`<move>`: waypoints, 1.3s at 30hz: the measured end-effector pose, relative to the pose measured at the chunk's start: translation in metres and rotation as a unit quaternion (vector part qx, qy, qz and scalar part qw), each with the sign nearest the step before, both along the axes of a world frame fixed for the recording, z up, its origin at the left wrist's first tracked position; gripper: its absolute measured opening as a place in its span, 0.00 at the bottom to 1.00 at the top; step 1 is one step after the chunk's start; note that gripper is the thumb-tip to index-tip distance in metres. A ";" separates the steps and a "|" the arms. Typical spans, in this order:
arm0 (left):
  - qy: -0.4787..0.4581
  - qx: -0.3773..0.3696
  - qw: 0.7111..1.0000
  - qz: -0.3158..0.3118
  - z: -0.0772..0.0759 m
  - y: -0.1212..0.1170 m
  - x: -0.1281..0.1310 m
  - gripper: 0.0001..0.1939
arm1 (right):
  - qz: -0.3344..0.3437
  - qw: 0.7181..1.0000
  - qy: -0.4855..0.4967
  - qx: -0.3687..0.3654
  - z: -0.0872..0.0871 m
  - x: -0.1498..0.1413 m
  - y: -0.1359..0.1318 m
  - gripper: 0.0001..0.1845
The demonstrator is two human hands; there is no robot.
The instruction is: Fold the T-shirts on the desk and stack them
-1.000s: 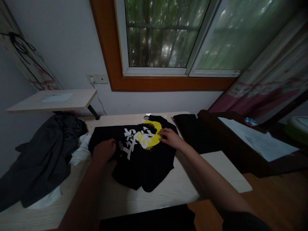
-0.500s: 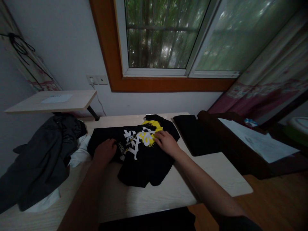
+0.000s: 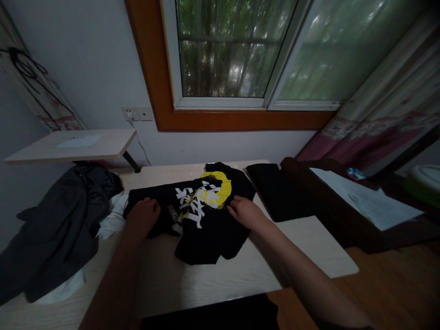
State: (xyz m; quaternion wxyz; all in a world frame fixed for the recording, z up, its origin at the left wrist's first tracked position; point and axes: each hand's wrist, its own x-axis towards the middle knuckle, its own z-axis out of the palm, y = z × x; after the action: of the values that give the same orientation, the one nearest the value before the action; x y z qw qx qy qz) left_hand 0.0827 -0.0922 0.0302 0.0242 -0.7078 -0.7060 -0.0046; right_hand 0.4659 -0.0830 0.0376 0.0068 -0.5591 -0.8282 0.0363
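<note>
A black T-shirt (image 3: 213, 238) with a yellow round print and white lettering lies on the pale wooden table, folded and bunched through its middle. My left hand (image 3: 143, 215) grips the shirt near its left end, its fingers curled into the cloth. On the right, my right hand (image 3: 245, 213) has thumb and fingers drawn together on the fabric just beside the yellow print. What lies beneath each palm is hidden.
Left of the shirt, a dark grey garment (image 3: 58, 229) is heaped over white cloth (image 3: 113, 217), below a small raised shelf (image 3: 75, 144). A folded black cloth (image 3: 275, 192) sits to the right. Beyond it, papers (image 3: 364, 197) rest on dark furniture. The table (image 3: 220, 284) ends near my body.
My right hand has shifted down off the yellow print, and my left hand slightly left. The shirt's lower edge has swung right and up, with its middle more creased.
</note>
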 end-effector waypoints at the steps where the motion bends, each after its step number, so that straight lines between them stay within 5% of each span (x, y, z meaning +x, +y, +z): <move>1: -0.003 -0.018 1.000 0.001 0.003 -0.002 0.002 0.21 | -0.009 1.000 -0.006 0.010 -0.001 0.001 0.002 0.17; 6: -0.055 -0.120 0.991 -0.022 0.013 -0.017 0.017 0.23 | -0.035 0.997 -0.019 0.060 -0.008 0.005 0.011 0.15; 10: -0.149 -0.203 0.959 -0.131 0.017 -0.032 0.038 0.22 | -0.061 0.994 0.012 0.088 -0.017 0.001 0.018 0.13; 13: -0.247 -0.299 0.899 -0.202 0.018 -0.043 0.060 0.22 | -0.051 0.993 0.033 0.104 -0.026 -0.008 0.025 0.12; 17: -0.368 -0.438 0.774 -0.272 0.017 -0.053 0.090 0.18 | 0.034 0.988 0.087 0.120 -0.041 -0.021 0.044 0.16; 21: -0.418 -0.460 0.665 -0.414 0.024 -0.049 0.104 0.18 | 0.122 0.977 0.130 0.116 -0.052 -0.031 0.063 0.18; 23: -0.436 -0.439 0.646 -0.447 0.030 -0.040 0.102 0.19 | 0.152 0.970 0.150 0.113 -0.054 -0.034 0.066 0.18; 26: -0.486 -0.329 0.694 -0.416 0.037 -0.018 0.089 0.16 | 0.191 0.960 0.170 0.110 -0.053 -0.038 0.061 0.19; 29: -0.504 -0.131 0.796 -0.308 0.034 0.007 0.074 0.13 | 0.229 0.954 0.164 0.104 -0.050 -0.044 0.049 0.20; 32: -0.422 0.008 0.878 -0.227 0.023 0.027 0.063 0.15 | 0.272 0.945 0.158 0.088 -0.044 -0.055 0.033 0.21; 39: -0.232 0.066 0.947 -0.211 -0.012 0.045 0.052 0.18 | 0.414 0.896 0.149 0.056 -0.028 -0.089 -0.006 0.21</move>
State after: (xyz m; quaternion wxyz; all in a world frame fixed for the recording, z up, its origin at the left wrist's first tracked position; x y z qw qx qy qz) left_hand 0.1347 -0.0468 0.0186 -0.0952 -0.8169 -0.5245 -0.2203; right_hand 0.3769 -0.0885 0.0094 0.1455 -0.1528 -0.9748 0.0719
